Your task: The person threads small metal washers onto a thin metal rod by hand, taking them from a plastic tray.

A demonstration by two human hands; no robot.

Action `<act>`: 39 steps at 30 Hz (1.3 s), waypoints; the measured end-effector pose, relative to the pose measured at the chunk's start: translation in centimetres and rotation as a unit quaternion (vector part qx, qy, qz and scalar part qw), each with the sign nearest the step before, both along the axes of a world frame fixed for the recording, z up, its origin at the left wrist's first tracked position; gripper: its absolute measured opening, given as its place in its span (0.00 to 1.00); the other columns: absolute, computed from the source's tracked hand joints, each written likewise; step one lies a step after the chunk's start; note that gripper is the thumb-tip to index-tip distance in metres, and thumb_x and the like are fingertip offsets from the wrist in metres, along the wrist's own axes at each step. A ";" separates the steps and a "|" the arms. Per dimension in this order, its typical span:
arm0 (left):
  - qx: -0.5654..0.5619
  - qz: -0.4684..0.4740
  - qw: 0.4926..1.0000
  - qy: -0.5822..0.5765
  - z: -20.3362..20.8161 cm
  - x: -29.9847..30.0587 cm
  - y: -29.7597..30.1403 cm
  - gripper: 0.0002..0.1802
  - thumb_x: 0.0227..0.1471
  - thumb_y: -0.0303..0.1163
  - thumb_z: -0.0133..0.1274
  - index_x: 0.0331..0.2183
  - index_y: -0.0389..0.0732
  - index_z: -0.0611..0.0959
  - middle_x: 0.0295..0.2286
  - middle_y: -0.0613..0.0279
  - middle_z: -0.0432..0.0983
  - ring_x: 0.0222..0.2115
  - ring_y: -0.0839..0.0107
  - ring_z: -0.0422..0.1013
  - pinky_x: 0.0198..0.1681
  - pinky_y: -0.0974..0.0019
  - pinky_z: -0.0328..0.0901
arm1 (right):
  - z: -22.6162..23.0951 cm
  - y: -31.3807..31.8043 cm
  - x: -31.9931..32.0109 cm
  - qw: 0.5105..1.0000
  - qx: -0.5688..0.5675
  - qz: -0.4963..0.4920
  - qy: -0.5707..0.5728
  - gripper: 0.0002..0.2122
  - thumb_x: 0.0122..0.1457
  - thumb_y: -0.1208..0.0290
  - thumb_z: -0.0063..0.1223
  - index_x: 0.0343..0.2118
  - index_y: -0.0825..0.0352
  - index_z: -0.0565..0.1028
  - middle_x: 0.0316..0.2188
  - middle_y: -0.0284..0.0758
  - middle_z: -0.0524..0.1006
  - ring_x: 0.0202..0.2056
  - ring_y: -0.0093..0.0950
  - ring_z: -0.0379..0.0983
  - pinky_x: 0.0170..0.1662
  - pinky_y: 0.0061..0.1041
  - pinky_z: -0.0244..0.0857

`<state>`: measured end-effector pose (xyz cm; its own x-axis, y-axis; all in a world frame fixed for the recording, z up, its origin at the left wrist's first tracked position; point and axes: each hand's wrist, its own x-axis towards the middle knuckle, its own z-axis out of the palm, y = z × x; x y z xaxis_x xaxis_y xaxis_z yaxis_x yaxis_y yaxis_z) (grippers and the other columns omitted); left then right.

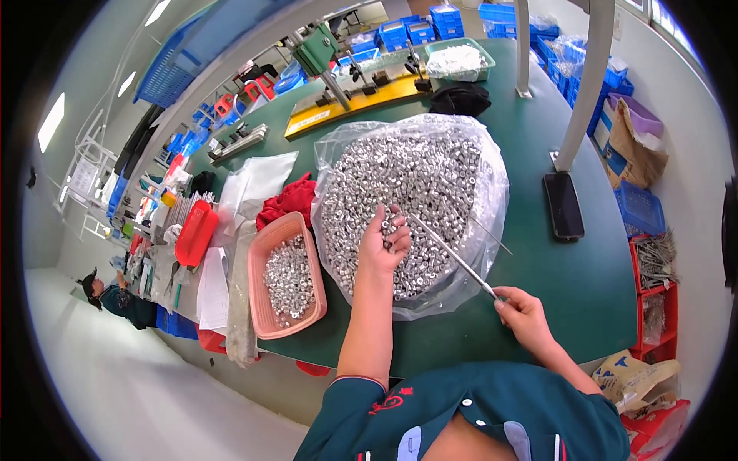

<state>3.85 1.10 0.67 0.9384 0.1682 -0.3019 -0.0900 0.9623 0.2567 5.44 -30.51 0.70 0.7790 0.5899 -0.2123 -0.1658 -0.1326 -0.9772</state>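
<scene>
A clear plastic bag (496, 173), spread wide on the table, holds a big heap of small silvery metal rings (407, 165). Above the heap's near part, my left hand (384, 244) is turned palm up, its fingers curled around a few of these rings. My right hand (524, 313) grips the near end of a long thin metal rod (465, 265) between thumb and fingers. The rod slants away to the left, its far tip close to my left fingers. A second, thinner rod (492, 236) lies across the bag's right side. Whether any rings are threaded on the held rod is too small to tell.
Left of the bag stands a pink plastic basket (256, 288) partly filled with similar pieces, beside a red cloth (288, 201). A black phone (563, 205) lies right, near a metal post (580, 100). A yellow-based fixture (361, 101) stands behind. Another person (127, 303) is far left.
</scene>
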 end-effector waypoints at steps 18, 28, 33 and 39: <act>0.093 -0.012 0.995 0.014 -0.9 -3.1 -1.8 0.17 0.52 0.46 0.50 0.31 0.40 0.76 0.12 0.71 0.61 0.09 0.82 0.49 0.10 0.77 0.42 | 1.7 -0.3 0.6 0.991 -0.103 0.052 -0.070 0.10 0.54 0.75 0.51 0.39 0.66 0.75 0.15 0.27 0.68 0.19 0.14 0.60 0.23 0.17 0.56; 0.136 0.004 0.990 0.037 -0.7 -3.3 -2.1 0.18 0.53 0.45 0.50 0.30 0.37 0.75 0.12 0.70 0.61 0.08 0.82 0.51 0.10 0.78 0.45 | 3.2 -0.5 1.9 0.974 -0.116 0.055 -0.185 0.10 0.51 0.76 0.52 0.39 0.66 0.76 0.16 0.32 0.69 0.19 0.15 0.60 0.24 0.18 0.58; 0.270 0.028 0.960 0.074 0.0 -2.9 -2.9 0.17 0.53 0.42 0.50 0.29 0.35 0.76 0.12 0.69 0.62 0.07 0.81 0.52 0.10 0.77 0.46 | 3.6 -0.4 1.8 0.913 -0.168 0.041 -0.369 0.10 0.49 0.76 0.54 0.36 0.63 0.77 0.16 0.35 0.71 0.18 0.28 0.67 0.23 0.23 0.61; 0.334 0.052 0.938 0.071 0.2 -2.9 -3.0 0.18 0.55 0.42 0.48 0.29 0.34 0.75 0.12 0.68 0.62 0.07 0.81 0.52 0.09 0.77 0.45 | 4.1 -0.3 1.7 0.900 -0.163 0.031 -0.403 0.10 0.48 0.76 0.55 0.36 0.63 0.77 0.17 0.35 0.72 0.18 0.29 0.68 0.24 0.24 0.62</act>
